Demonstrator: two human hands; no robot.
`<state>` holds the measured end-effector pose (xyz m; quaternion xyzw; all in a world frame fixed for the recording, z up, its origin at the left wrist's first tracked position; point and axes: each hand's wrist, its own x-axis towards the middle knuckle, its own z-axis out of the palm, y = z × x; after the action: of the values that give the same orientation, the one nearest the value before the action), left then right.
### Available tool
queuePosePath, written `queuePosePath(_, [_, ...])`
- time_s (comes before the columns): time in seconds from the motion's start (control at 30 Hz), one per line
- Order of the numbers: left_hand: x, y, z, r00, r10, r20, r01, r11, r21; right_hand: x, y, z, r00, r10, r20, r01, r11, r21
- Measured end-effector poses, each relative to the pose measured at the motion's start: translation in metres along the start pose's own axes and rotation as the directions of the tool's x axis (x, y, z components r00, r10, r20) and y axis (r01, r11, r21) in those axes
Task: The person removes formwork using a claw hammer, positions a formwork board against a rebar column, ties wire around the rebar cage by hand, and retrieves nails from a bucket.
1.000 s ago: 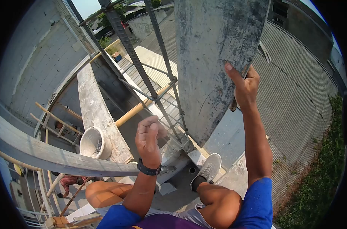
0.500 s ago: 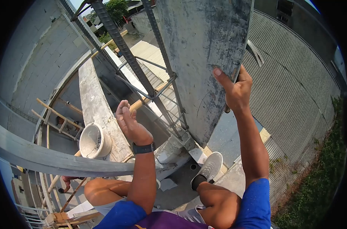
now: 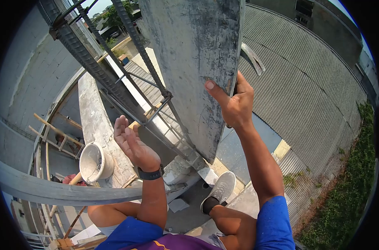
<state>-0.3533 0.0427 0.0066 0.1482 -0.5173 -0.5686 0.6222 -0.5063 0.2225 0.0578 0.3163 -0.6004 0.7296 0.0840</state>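
Note:
A tall grey board (image 3: 185,54), smeared with dried cement, stands nearly upright beside a cage of steel rebar (image 3: 135,41). My right hand (image 3: 235,102) grips the board's right edge, thumb across its face and fingers behind. My left hand (image 3: 135,143), with a dark band on the wrist, is raised to the left of the rebar cage, palm up, fingers loosely spread and holding nothing. The lower end of the board comes down near a rough concrete base (image 3: 179,168).
A white bucket (image 3: 96,161) sits on a cement-stained plank (image 3: 93,104) at the left. A curved grey beam (image 3: 72,193) crosses the lower left. Bamboo scaffolding (image 3: 58,131) stands beyond it, with part of another person below. A corrugated roof (image 3: 297,83) lies far down at the right.
The view has shifted, so the board and rebar appear farther left. The rebar cage looks more tilted beside the board. My right hand keeps its grip; my left hand's fingers are more spread.

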Motion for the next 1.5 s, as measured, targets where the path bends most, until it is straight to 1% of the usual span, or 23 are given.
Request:
queuePosePath(0.07, [-0.063,0.027,-0.038,0.918,0.031,0.395,-0.075,0.993,0.096,-0.001,0.011,0.001,1.0,-0.003,-0.004,0.003,1.0,0.018])
queuePosePath(0.1, [-0.074,0.046,-0.074,0.699,-0.195,0.688,0.082,0.978,0.194,-0.002,0.012,0.0,1.0,0.0,-0.008,0.0,1.0,0.014])
queuePosePath(0.13, [-0.084,0.064,-0.11,0.351,-0.386,0.853,0.12,0.922,0.367,-0.005,0.014,-0.001,1.0,0.007,-0.008,-0.006,1.0,0.011])
queuePosePath(0.2, [-0.059,0.118,-0.137,-0.375,-0.621,0.688,0.275,0.634,0.722,-0.009,0.017,0.0,1.0,0.02,-0.008,-0.02,1.0,0.017])
queuePosePath(0.27, [-0.021,0.144,-0.202,-0.422,-0.754,0.504,0.275,0.423,0.863,-0.009,0.021,-0.001,1.0,0.023,-0.021,-0.022,0.999,0.024])
queuePosePath(0.33, [0.044,0.168,-0.26,-0.434,-0.823,0.367,0.227,0.295,0.928,-0.012,0.019,-0.002,0.999,0.029,-0.023,-0.03,1.0,-0.006])
queuePosePath(0.37, [0.069,0.185,-0.274,-0.403,-0.885,0.234,0.401,0.06,0.914,-0.011,0.017,-0.002,0.999,0.029,-0.019,-0.029,0.999,-0.02])
queuePosePath(0.4, [0.099,0.197,-0.262,-0.423,-0.895,0.145,0.433,-0.059,0.9,-0.011,0.014,0.0,0.999,0.027,-0.021,-0.027,1.0,-0.008])
queuePosePath(0.43, [0.121,0.204,-0.237,-0.132,-0.974,0.186,0.44,0.11,0.891,-0.009,0.013,0.003,0.999,0.022,-0.027,-0.022,1.0,0.006])
queuePosePath(0.5, [0.175,0.17,-0.225,0.055,-0.937,0.346,-0.083,0.341,0.937,-0.007,0.009,0.004,0.999,0.006,-0.032,-0.005,0.999,0.035])
queuePosePath(0.53, [0.186,0.16,-0.189,0.284,-0.943,0.173,0.002,0.181,0.983,-0.005,0.008,0.005,0.999,-0.007,-0.035,0.008,0.999,0.049])
queuePosePath(0.57, [0.226,0.112,-0.203,0.341,-0.832,0.437,-0.168,0.403,0.899,-0.007,0.008,0.007,0.999,-0.007,-0.043,0.01,0.998,0.063])
queuePosePath(0.6, [0.238,0.076,-0.175,0.425,-0.765,0.484,0.011,0.539,0.842,-0.009,0.009,0.007,1.0,0.005,-0.026,-0.005,1.0,0.026])
queuePosePath(0.63, [0.247,0.047,-0.14,0.45,-0.741,0.499,0.052,0.579,0.814,-0.008,0.011,0.006,1.0,0.012,-0.012,-0.012,1.0,-0.011])
queuePosePath(0.7, [0.259,-0.025,-0.091,0.366,-0.605,0.708,0.236,0.796,0.558,-0.006,0.014,0.007,1.0,-0.019,-0.005,0.019,0.999,-0.039])
queuePosePath(0.8, [0.232,-0.086,0.0,0.297,-0.476,0.828,0.353,0.86,0.368,-0.012,0.023,0.015,0.998,-0.054,-0.032,0.052,0.997,-0.053])
queuePosePath(0.87, [0.206,-0.096,0.036,0.268,-0.4,0.876,0.5,0.835,0.229,-0.015,0.033,0.021,0.999,-0.04,-0.006,0.04,0.997,-0.063])
queuePosePath(0.97, [0.206,-0.119,0.058,0.203,-0.528,0.825,0.676,0.685,0.272,-0.021,0.046,0.027,0.999,-0.031,0.034,0.034,0.996,-0.083])
queuePosePath(1.1, [0.189,-0.121,0.061,0.326,-0.561,0.761,0.707,0.679,0.198,-0.028,0.072,0.045,0.992,-0.124,-0.022,0.123,0.992,-0.042])
queuePosePath(1.17, [0.181,-0.118,0.067,0.389,-0.561,0.731,0.711,0.687,0.149,-0.032,0.06,0.047,0.999,0.0,0.037,0.004,0.994,-0.109])
queuePosePath(1.33, [0.182,-0.11,0.049,0.465,-0.62,0.632,0.738,0.666,0.109,-0.033,0.064,0.063,0.989,-0.145,0.024,0.146,0.979,-0.141])
queuePosePath(1.47, [0.188,-0.11,0.037,0.354,-0.558,0.75,0.739,0.659,0.142,-0.035,0.074,0.057,0.987,-0.135,0.086,0.148,0.975,-0.168])
queuePosePath(1.5, [0.211,-0.133,0.025,0.358,-0.525,0.772,0.649,0.735,0.198,-0.038,0.074,0.053,0.988,-0.107,0.114,0.125,0.978,-0.166])
